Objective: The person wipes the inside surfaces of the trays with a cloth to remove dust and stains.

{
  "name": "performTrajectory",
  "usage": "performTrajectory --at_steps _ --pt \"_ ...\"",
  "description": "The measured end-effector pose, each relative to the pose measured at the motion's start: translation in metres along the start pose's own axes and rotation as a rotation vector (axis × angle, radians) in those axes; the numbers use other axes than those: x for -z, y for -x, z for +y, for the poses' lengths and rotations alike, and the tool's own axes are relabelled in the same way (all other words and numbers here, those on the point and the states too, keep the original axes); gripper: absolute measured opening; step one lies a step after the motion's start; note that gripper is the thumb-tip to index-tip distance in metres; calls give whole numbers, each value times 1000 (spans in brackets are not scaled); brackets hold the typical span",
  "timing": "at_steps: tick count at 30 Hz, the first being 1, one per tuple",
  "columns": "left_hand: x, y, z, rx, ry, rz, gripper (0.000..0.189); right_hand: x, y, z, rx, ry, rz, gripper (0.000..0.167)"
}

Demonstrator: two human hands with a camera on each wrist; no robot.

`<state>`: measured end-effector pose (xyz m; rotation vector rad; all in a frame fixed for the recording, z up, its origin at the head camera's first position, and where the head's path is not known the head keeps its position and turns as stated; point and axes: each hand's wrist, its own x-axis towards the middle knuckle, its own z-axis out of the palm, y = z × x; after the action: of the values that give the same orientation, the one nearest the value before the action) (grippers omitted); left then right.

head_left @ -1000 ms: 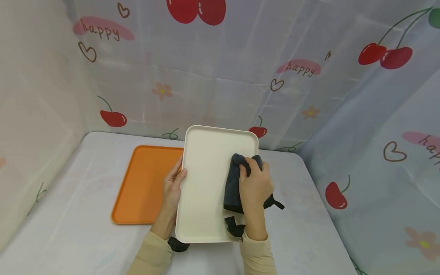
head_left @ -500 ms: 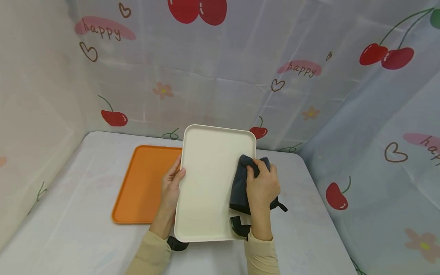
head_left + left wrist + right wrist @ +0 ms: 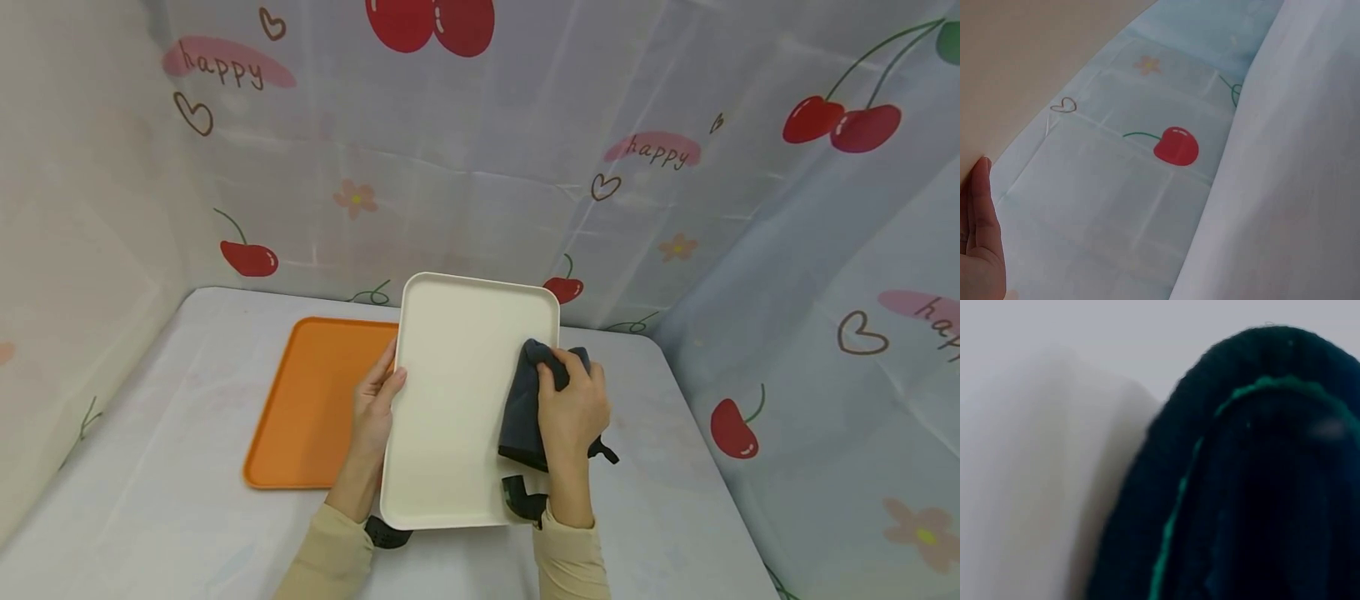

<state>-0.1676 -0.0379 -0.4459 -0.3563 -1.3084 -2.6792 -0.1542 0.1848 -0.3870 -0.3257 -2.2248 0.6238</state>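
Observation:
A cream rectangular tray (image 3: 457,400) is held up above the table, tilted so its inner face shows in the head view. My left hand (image 3: 375,408) grips its left long edge, thumb at the rim and the other fingers behind. In the left wrist view part of that hand (image 3: 984,237) supports the tray's underside (image 3: 1029,56). My right hand (image 3: 573,404) pinches a folded dark grey-blue cloth (image 3: 521,417) against the tray's right side. The cloth hangs past that edge, with a small dark loop at its corner. Close up, the cloth (image 3: 1147,500) fills much of the right wrist view.
An orange tray (image 3: 315,417) lies flat on the white-covered table (image 3: 180,500) at the left, partly hidden behind the left hand and cream tray. A curtain (image 3: 480,167) printed with cherries, hearts and flowers stands behind the table and along its right side.
My right hand and the cloth have moved a little rightward across the cream tray toward its right edge, then stayed nearly still. The cream tray has shifted slightly left; the left hand keeps its grip.

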Motion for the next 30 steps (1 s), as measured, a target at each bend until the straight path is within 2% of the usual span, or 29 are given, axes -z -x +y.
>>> performTrajectory --at_steps 16,24,30 --pt "-1 1 1 23 16 6 50 -2 12 -14 38 12 -19 26" --pt "-1 1 1 9 -8 14 51 -9 23 -30 116 -12 -26 26" --pt "-2 1 0 35 -20 24 51 -13 30 -48 211 -47 -20 25"
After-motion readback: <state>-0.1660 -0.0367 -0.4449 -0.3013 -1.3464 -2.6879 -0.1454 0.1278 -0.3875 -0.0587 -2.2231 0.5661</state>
